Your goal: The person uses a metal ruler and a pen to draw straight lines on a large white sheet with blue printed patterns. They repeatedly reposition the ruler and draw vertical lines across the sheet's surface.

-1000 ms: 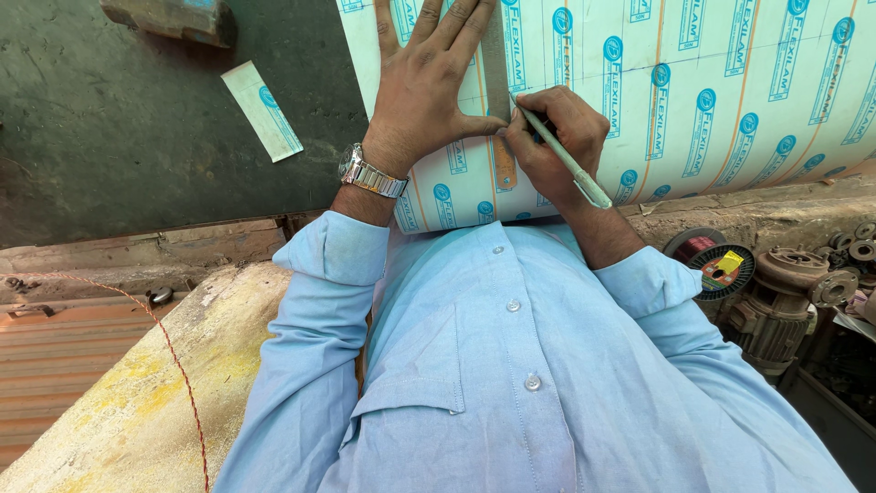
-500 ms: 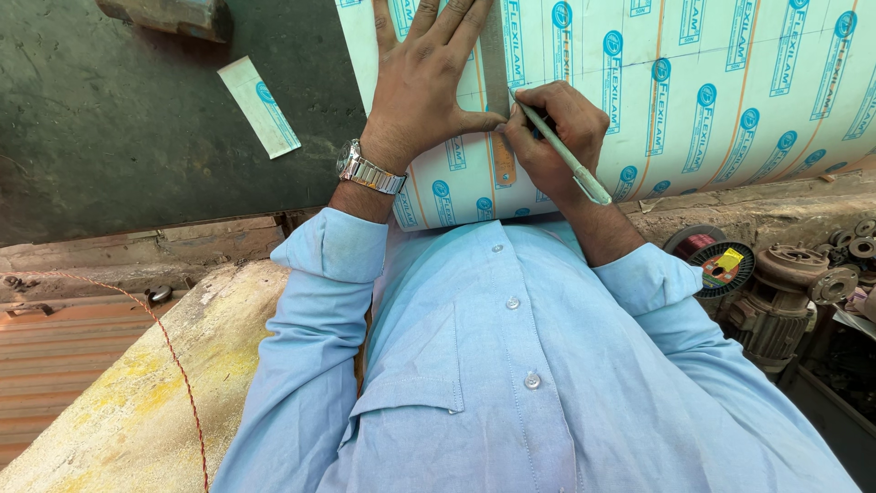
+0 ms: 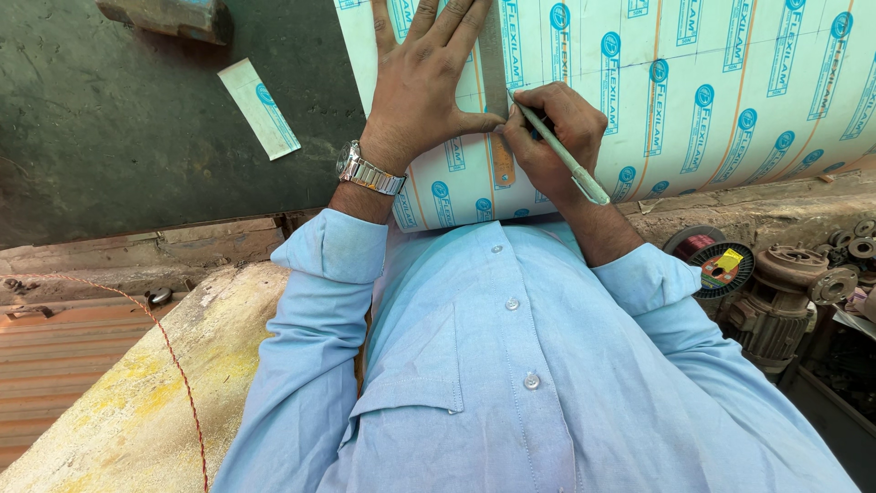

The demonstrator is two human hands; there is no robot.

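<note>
Pale plastic sheet (image 3: pixel 730 100), printed with rows of blue round marks and thin orange lines, lies across the dark green table (image 3: pixel 109 137), its near edge curling down toward the person's light blue shirt (image 3: pixel 511 383). A metal ruler (image 3: pixel 495 110) lies along the sheet, running away from the person. The left hand (image 3: pixel 424 87) lies flat and open on the sheet, fingers spread, its thumb pressed against the ruler's left edge; a steel watch (image 3: pixel 367 170) sits on that wrist. The right hand (image 3: pixel 547 132) is closed around a pale green pen (image 3: pixel 558 151), whose tip meets the sheet just beside the ruler's right edge. A cut strip of the same sheet (image 3: pixel 258 108) lies apart on the table to the left. At the right, near the bench edge, sit a spool of copper wire (image 3: pixel 721 260) and a rusty motor (image 3: pixel 785 292).
</note>
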